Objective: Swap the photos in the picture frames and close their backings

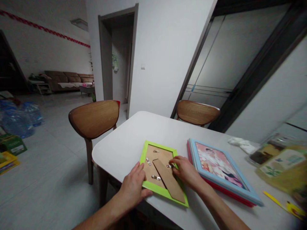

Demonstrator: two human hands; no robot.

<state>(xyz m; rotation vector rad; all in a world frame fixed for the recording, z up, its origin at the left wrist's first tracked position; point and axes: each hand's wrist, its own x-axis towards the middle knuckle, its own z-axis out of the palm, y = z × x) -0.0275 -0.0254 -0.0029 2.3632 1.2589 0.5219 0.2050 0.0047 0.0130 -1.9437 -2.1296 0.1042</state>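
A lime-green picture frame [157,189] lies face down on the white table, its brown backing board [153,166] upward. A brown stand leg [168,182] slants across the board. Small metal clips [155,177] sit along the board's sides. My left hand [134,183] is closed on the frame's near left corner, fingers over the left edge and thumb by the near edge. With bent fingers, my right hand [183,169] grips the frame's right side, fingertips at the clip there. Part of that side is hidden under the hand.
To the right lies a stack of picture frames, a light-blue one [197,159] on top of a red one. Beyond it are a crumpled white tissue [242,145], a yellow-labelled package [280,166] and a yellow tool [275,201]. Wooden chairs [96,118] stand at the table [124,143].
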